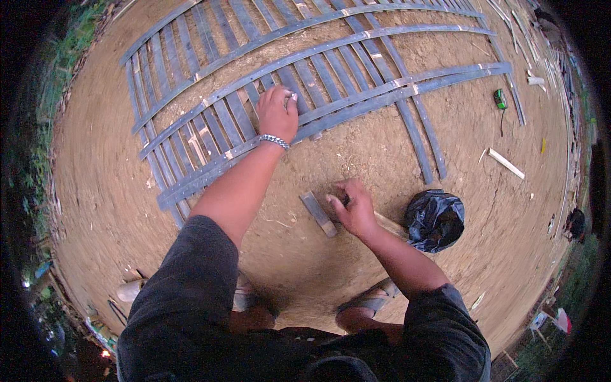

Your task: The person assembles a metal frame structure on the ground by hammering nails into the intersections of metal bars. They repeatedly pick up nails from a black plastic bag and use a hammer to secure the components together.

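Observation:
A slatted frame of dark grey wooden strips (331, 97) lies on the bare soil. My left hand (278, 111), with a chain bracelet at the wrist, reaches onto its near part. The fingers curl closed beside a crosswise strip, and what they hold is hidden or too small to name. Lower and to the right, my right hand (356, 209) hovers with thumb and forefinger apart and nothing visible between them. Just left of its thumb rests a short wooden block (318, 214), dark with a paler end. A pale wooden stick (391, 225) shows partly behind the right wrist.
A black plastic bag (435, 219) stands by my right forearm. Farther right are a green tape measure (499, 99) and a pale wood piece (506, 163). Loose strips (519, 38) lie at the far right. My sandalled feet (369, 302) are below.

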### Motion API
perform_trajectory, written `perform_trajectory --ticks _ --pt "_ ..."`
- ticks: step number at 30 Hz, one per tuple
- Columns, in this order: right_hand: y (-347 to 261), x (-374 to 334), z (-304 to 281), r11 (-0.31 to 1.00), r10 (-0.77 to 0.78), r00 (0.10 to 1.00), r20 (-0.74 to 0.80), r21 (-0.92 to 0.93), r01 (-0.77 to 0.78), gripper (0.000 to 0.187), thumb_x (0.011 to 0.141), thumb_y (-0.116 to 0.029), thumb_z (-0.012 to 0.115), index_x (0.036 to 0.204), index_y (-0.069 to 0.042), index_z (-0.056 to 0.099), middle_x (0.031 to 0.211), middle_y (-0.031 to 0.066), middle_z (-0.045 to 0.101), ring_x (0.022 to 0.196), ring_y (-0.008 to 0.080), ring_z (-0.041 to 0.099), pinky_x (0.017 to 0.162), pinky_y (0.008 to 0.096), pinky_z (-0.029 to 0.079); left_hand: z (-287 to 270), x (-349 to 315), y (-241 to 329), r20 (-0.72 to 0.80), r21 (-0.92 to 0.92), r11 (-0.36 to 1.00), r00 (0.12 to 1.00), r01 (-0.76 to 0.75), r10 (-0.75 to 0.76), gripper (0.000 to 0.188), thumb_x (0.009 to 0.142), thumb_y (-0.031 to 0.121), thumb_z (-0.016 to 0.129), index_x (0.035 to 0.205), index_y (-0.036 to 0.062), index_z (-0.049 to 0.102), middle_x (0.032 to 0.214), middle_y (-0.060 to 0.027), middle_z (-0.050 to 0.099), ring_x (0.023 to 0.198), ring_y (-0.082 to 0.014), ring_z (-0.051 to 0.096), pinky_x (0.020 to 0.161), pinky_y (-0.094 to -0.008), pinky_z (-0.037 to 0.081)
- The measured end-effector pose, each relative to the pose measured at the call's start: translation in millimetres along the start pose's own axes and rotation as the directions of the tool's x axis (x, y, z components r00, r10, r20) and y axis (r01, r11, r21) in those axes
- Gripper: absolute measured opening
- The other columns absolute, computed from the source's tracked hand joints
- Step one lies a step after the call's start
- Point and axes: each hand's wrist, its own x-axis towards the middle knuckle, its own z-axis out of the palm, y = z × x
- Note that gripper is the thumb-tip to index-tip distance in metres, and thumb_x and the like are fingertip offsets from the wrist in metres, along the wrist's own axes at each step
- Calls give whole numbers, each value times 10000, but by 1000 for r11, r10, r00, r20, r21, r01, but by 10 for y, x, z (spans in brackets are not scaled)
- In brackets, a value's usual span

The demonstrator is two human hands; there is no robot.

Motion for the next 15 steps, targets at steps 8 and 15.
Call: perform_trajectory --ticks 8,15 --pt "-282 -88 39 987 45 999 -17 155 -42 265 849 -114 786 1057 -9 660 940 158 635 864 315 646 748 395 523 143 -63 19 121 244 970 991 18 -49 130 891 153 663 986 79 616 1098 -115 622 1129 -335 555 1062 -498 348" --pt "-325 401 49 964 225 968 -108 168 -205 267 876 -167 762 1076 -17 669 981 177 661 916 353 653 816 418 527 90 3 26 173 230 969 984 -88 49 129 892 164 669 984 83 630 1061 -125 635 1080 -332 575 1021 -490 363"
